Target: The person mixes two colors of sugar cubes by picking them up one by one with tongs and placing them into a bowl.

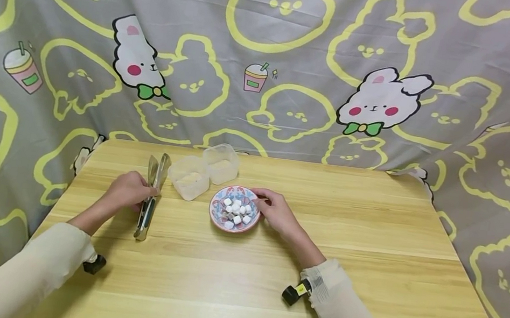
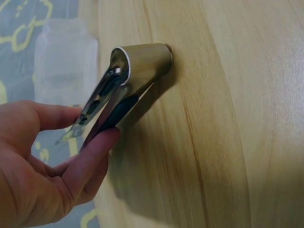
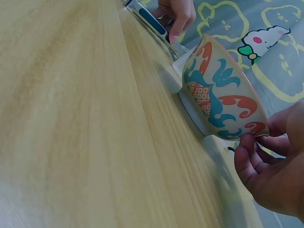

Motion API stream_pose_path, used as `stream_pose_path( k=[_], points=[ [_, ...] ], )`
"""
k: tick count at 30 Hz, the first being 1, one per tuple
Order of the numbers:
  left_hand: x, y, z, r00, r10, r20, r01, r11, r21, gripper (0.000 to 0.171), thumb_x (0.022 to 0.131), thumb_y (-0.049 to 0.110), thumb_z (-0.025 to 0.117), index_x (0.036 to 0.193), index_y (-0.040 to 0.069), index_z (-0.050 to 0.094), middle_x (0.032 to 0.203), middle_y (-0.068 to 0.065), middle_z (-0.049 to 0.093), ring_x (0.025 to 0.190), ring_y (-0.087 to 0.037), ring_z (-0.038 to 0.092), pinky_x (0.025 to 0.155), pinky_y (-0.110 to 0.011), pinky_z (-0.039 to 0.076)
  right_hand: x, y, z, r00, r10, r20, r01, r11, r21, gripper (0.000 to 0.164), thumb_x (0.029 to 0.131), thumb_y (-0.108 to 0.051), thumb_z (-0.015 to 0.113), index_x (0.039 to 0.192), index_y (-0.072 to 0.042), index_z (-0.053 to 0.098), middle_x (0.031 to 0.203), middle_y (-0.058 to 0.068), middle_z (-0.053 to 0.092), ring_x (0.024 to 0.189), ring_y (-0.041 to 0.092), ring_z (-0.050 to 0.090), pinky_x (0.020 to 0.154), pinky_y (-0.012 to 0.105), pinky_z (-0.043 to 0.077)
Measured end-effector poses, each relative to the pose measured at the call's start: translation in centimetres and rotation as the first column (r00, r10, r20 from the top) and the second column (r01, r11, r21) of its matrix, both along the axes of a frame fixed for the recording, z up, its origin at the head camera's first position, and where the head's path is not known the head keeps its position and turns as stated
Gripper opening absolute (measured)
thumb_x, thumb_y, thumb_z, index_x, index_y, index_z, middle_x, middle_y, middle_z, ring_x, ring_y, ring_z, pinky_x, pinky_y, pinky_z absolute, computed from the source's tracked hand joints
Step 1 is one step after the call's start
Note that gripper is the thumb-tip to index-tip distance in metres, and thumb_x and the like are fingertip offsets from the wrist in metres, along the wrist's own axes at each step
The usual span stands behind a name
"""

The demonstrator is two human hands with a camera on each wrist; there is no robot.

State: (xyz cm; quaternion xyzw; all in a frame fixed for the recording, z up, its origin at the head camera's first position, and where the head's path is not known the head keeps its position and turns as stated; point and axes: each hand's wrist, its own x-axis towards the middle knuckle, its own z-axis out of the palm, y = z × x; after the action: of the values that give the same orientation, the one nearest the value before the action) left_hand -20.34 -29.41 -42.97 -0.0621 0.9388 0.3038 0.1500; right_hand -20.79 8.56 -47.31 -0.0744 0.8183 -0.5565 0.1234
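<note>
My left hand [image 1: 129,189] pinches a pair of metal tongs [image 1: 148,209] between thumb and fingers, at the left of the table. In the left wrist view the tongs' rounded hinge end [image 2: 147,61] points away from the left hand [image 2: 52,166], near the wood. With thumb and fingers, my right hand [image 1: 276,213] pinches the right rim of a patterned bowl [image 1: 214,213]. Several small white pieces [image 1: 238,210] lie in the bowl. The right wrist view shows the bowl's side [image 3: 223,92], painted in orange and blue, with the right hand [image 3: 278,161] at its rim.
Two clear plastic containers, one nearer [image 1: 189,185] and one farther [image 1: 222,162], stand between the tongs and the bowl, toward the back. The wooden table [image 1: 371,240] ends at a grey patterned cloth [image 1: 303,24] that hangs behind it and at the sides.
</note>
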Motion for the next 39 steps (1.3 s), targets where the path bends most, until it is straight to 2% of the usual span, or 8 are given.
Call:
stream_pose_path(
  k=[11, 19, 25, 33, 39],
  points=[
    [-0.3, 0.09, -0.12, 1.0, -0.008, 0.011, 0.008, 1.0, 0.003, 0.035, 0.094, 0.031, 0.07, 0.071, 0.005, 0.064, 0.063, -0.005, 0.067, 0.056, -0.019, 0.072, 0.062, -0.036, 0.063, -0.27, 0.02, -0.42, 1.0, 0.005, -0.001, -0.005, 1.0, 0.005, 0.037, 0.105, -0.017, 0.057, 0.141, -0.012, 0.064, 0.138, 0.009, 0.067, 0.119, 0.023, 0.063, 0.103, 0.039, 0.051],
    [-0.49, 0.06, -0.36, 0.999, -0.04, 0.007, 0.04, 0.999, -0.018, 0.039, 0.095, 0.032, 0.071, 0.065, 0.01, 0.058, 0.055, -0.001, 0.059, 0.053, -0.019, 0.072, 0.061, -0.035, 0.062, -0.22, 0.06, -0.64, 1.0, 0.01, 0.005, -0.01, 1.0, -0.001, 0.037, 0.105, -0.018, 0.056, 0.141, -0.012, 0.064, 0.136, 0.01, 0.067, 0.121, 0.023, 0.062, 0.105, 0.039, 0.05],
    [-0.46, 0.34, -0.18, 0.999, -0.046, 0.002, 0.046, 0.999, -0.008, 0.04, 0.095, 0.032, 0.071, 0.064, 0.01, 0.058, 0.054, -0.001, 0.058, 0.053, -0.021, 0.072, 0.06, -0.035, 0.062, -0.26, 0.06, -0.61, 1.0, 0.005, -0.007, -0.005, 1.0, 0.004, 0.037, 0.105, -0.018, 0.056, 0.141, -0.011, 0.064, 0.137, 0.01, 0.068, 0.117, 0.022, 0.063, 0.099, 0.035, 0.052],
    [-0.54, 0.34, -0.12, 0.997, -0.075, -0.007, 0.074, 0.996, -0.053, 0.047, 0.096, 0.036, 0.072, 0.059, 0.014, 0.053, 0.049, 0.002, 0.052, 0.052, -0.021, 0.07, 0.06, -0.037, 0.06, -0.13, 0.08, -0.38, 1.0, 0.008, -0.003, -0.008, 1.0, 0.005, 0.037, 0.104, -0.017, 0.057, 0.14, -0.012, 0.064, 0.138, 0.01, 0.067, 0.124, 0.025, 0.062, 0.11, 0.044, 0.048],
    [-0.5, 0.25, -0.05, 0.995, -0.095, 0.002, 0.095, 0.994, -0.06, 0.047, 0.097, 0.038, 0.071, 0.061, 0.011, 0.056, 0.05, 0.002, 0.052, 0.053, -0.023, 0.071, 0.061, -0.038, 0.059, -0.01, 0.15, -0.21, 1.0, 0.007, 0.002, -0.007, 1.0, 0.01, 0.038, 0.104, -0.017, 0.057, 0.141, -0.011, 0.064, 0.139, 0.01, 0.066, 0.125, 0.025, 0.061, 0.111, 0.045, 0.048]
  ],
)
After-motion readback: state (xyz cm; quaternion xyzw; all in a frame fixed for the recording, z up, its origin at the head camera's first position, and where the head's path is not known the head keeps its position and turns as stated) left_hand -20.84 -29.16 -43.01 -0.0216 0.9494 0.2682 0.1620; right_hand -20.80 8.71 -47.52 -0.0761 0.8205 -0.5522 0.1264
